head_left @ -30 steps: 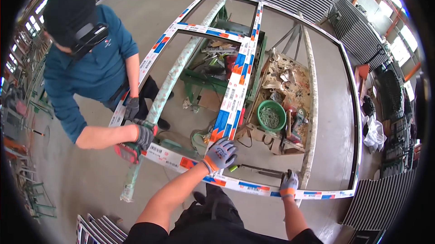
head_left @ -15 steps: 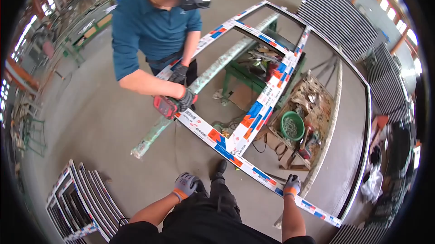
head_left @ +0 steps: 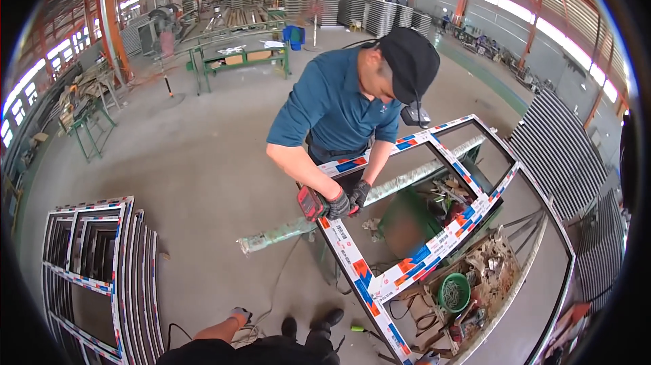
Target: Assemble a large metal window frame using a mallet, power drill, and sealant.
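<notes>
Your left hand, in a grey glove, hangs low, well apart from the large rectangular window frame wrapped in white, blue and orange film; whether its fingers are spread or curled cannot be told. Your right hand, mostly cropped off below, is at the frame's near rail, its grip unclear. Ahead of it sits a round green bowl of metal fasteners. Ahead and right of your left hand, a blue-shirted co-worker holds a red-and-black power tool at the frame's edge.
</notes>
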A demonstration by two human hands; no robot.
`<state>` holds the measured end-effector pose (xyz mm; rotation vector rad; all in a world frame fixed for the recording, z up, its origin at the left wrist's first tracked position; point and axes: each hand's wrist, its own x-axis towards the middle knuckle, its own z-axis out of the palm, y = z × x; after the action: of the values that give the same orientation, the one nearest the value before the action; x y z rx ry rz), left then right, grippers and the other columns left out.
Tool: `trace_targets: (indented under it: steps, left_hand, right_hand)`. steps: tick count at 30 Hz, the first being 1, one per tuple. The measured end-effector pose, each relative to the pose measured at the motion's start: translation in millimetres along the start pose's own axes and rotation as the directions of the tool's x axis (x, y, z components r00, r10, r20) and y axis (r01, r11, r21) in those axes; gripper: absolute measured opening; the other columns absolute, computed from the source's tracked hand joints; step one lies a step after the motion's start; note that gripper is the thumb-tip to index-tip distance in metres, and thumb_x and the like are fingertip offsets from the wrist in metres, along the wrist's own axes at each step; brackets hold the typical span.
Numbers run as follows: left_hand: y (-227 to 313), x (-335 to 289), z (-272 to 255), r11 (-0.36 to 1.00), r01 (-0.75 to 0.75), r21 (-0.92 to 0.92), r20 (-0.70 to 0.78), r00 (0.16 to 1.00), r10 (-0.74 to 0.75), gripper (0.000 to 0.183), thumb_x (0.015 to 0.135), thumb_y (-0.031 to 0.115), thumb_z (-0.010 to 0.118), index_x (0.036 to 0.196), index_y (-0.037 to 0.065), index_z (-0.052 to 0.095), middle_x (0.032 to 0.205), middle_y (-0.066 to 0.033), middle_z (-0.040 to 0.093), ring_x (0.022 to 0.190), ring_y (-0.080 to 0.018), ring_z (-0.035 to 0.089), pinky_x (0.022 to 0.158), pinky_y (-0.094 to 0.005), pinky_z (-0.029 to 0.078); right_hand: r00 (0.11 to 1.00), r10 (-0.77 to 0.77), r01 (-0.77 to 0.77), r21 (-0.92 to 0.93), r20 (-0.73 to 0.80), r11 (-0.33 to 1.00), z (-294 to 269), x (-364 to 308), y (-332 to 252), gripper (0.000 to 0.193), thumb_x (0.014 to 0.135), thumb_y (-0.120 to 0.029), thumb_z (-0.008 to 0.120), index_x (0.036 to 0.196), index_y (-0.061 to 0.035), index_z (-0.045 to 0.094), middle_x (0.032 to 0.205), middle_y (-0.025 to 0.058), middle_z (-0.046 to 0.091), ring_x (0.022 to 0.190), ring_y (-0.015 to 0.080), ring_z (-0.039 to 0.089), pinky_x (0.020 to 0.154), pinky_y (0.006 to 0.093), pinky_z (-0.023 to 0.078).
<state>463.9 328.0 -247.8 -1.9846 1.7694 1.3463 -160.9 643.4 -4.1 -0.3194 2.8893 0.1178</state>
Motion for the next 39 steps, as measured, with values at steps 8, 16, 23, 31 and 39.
trace_targets:
  steps: [8, 16, 23, 31, 39]
  left_hand:
    - [91, 0, 8, 0.903, -0.419, 0.092, -0.033, 0.905, 0.424, 0.026, 0.086, 0.029, 0.063, 0.078, 0.006, 0.073, 0.074, -0.0113, 0.071, 0.063, -0.0212, 0.068, 0.060, -0.0367, 0.053]
    - [59, 5, 9, 0.933, -0.334, 0.131, -0.042, 0.939, 0.342, 0.025, 0.085, 0.036, 0.064, 0.084, 0.012, 0.071, 0.081, -0.0108, 0.071, 0.075, -0.0268, 0.069, 0.066, -0.0418, 0.054]
    - [45, 6, 21, 0.911, -0.179, 0.372, 0.102, 0.983, 0.151, 0.039, 0.092, 0.041, 0.056, 0.116, 0.013, 0.069, 0.109, -0.0092, 0.071, 0.099, -0.0260, 0.068, 0.080, -0.0424, 0.055]
    - [80, 7, 16, 0.953, -0.254, 0.164, 0.198, 0.955, 0.221, 0.036, 0.085, 0.049, 0.060, 0.100, 0.018, 0.071, 0.100, -0.0102, 0.071, 0.091, -0.0314, 0.068, 0.074, -0.0462, 0.054]
    - [101, 18, 17, 0.459, -0.451, 0.765, 0.272, 0.873, 0.404, 0.035, 0.085, 0.049, 0.058, 0.106, 0.023, 0.069, 0.103, -0.0065, 0.071, 0.100, -0.0298, 0.066, 0.081, -0.0522, 0.052]
  right_hand:
    - [0.996, -0.041, 0.054, -0.165, 0.083, 0.985, 36, 30, 16, 0.038, 0.095, -0.033, 0.052, 0.117, -0.0073, 0.068, 0.116, 0.0165, 0.068, 0.101, 0.0288, 0.070, 0.072, 0.0435, 0.060]
    - [0.942, 0.097, -0.015, 0.250, -0.321, 0.968, 45, 27, -4, 0.037, 0.092, -0.037, 0.055, 0.099, -0.0022, 0.066, 0.094, 0.0200, 0.069, 0.091, 0.0377, 0.065, 0.080, 0.0457, 0.052]
    - [0.964, 0.146, -0.087, 0.255, -0.221, 0.963, 37, 27, 3, 0.039, 0.092, -0.040, 0.054, 0.103, -0.0037, 0.065, 0.098, 0.0194, 0.069, 0.094, 0.0362, 0.066, 0.083, 0.0459, 0.051]
    - [0.970, 0.157, -0.098, 0.294, -0.187, 0.951, 25, 17, 2, 0.034, 0.092, -0.040, 0.055, 0.095, -0.0074, 0.064, 0.096, 0.0180, 0.069, 0.092, 0.0360, 0.067, 0.082, 0.0460, 0.051]
    - [0.970, 0.153, -0.093, 0.293, -0.188, 0.952, 25, 19, 0, 0.034, 0.092, -0.041, 0.055, 0.095, -0.0081, 0.065, 0.098, 0.0158, 0.069, 0.096, 0.0338, 0.066, 0.085, 0.0460, 0.050]
